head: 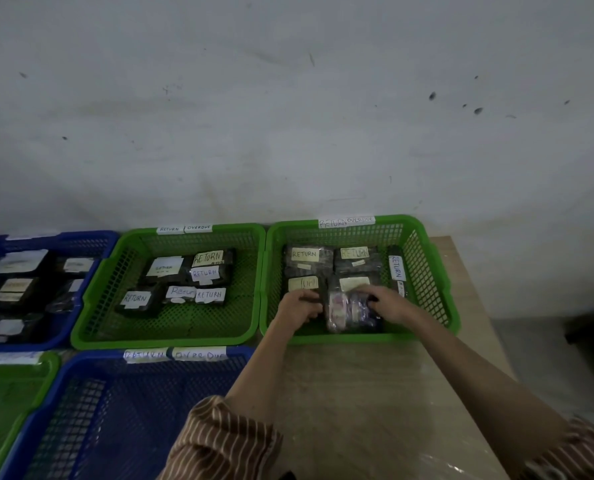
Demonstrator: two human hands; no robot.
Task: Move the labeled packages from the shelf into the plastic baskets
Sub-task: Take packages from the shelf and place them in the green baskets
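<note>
Lying btwn both hands' fingers [366,291], clear package [347,308] in right green basket [434,271].

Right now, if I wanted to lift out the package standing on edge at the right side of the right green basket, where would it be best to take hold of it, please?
Probably pinch the upright package across its thin faces along the top edge, coming straight down from above. It stands on edge close to the wall of the right green basket, with a flat package on its other side, so only the top looks free.

Stained white wall [288,98], beige table [357,393]
</note>
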